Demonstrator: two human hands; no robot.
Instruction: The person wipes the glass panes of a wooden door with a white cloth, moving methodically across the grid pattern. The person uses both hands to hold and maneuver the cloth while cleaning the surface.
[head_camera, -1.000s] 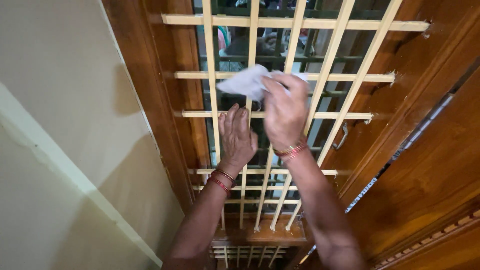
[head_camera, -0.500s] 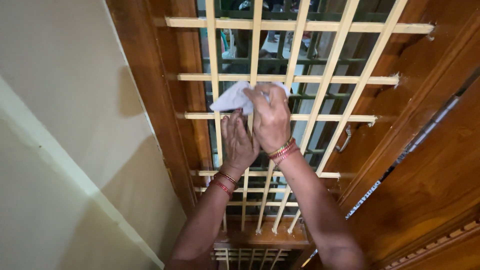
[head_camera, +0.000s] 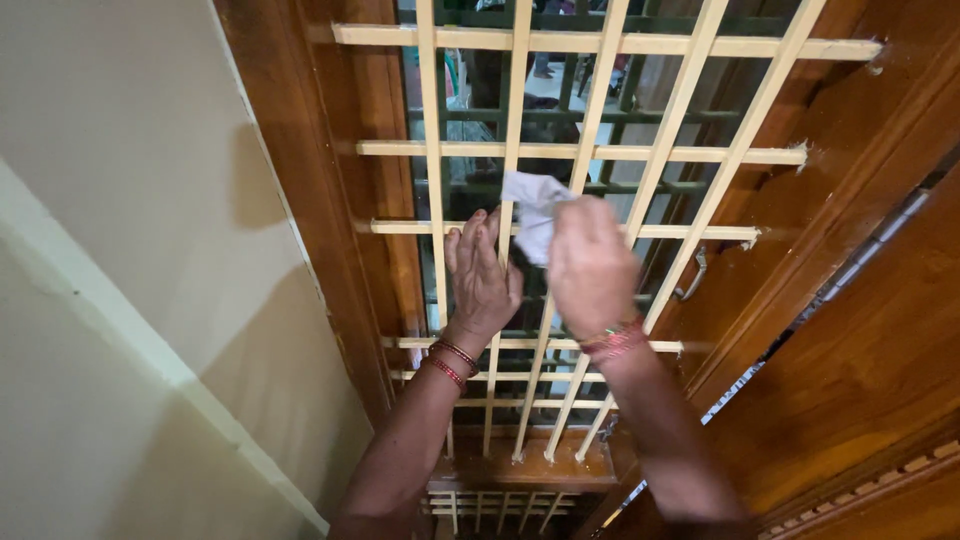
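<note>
A cream wall (head_camera: 120, 250) is filling the left side of the head view, and polished brown wood is taking up the right, with the wooden window frame (head_camera: 300, 200) running between them. Inside the frame a cream grille (head_camera: 640, 154) of crossing bars is spanning the opening, its horizontal bars reaching the frame's right edge, where chipped plaster is showing at the bar ends. Behind it a darker green grille (head_camera: 560, 115) is standing, and a metal handle (head_camera: 692, 275) is hanging near the grille's right edge.

The right hand (head_camera: 592, 268) is closing around a white cloth (head_camera: 530, 212), fingers curled on it and blurred, pressing it to an upright bar just under the second horizontal bar from the top, near the grille's middle. The cloth is sticking up out of the fist, crossing that bar. The left hand (head_camera: 480, 280) is lying flat and open just beside it, fingers stretched upward against an upright bar, fingertips touching the third horizontal bar, holding nothing. Red and gold bangles (head_camera: 448, 362) are sitting on the left wrist, with similar ones on the right.
</note>
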